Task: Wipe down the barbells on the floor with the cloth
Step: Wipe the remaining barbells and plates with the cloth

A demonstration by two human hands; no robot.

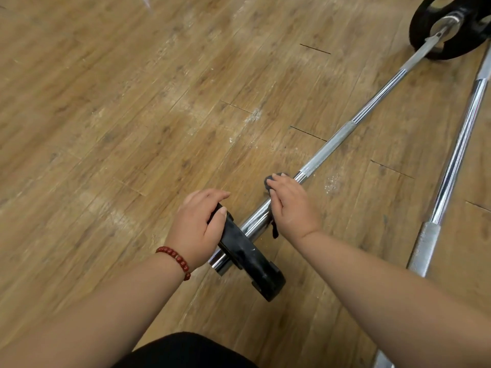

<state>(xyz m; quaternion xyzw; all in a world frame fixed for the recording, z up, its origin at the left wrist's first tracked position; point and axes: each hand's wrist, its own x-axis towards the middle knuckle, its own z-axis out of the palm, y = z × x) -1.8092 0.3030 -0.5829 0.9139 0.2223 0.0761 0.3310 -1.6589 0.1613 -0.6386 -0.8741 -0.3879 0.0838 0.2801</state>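
Note:
A chrome barbell (345, 136) lies diagonally on the wood floor, from a near black weight plate (247, 253) to a far black plate (446, 27) at the top right. My left hand (199, 224) grips the top rim of the near plate. My right hand (292, 205) is wrapped round the bar just beyond that plate, holding a dark cloth (271, 180) against the metal. Bits of the cloth stick out past the fingertips and hang below the wrist.
A second chrome barbell (457, 155) lies to the right, running from the bottom edge to the upper right corner, close to the first bar's far end. My dark-clothed knee (186, 351) is at the bottom centre. Bare wood floor (119, 115) spreads to the left.

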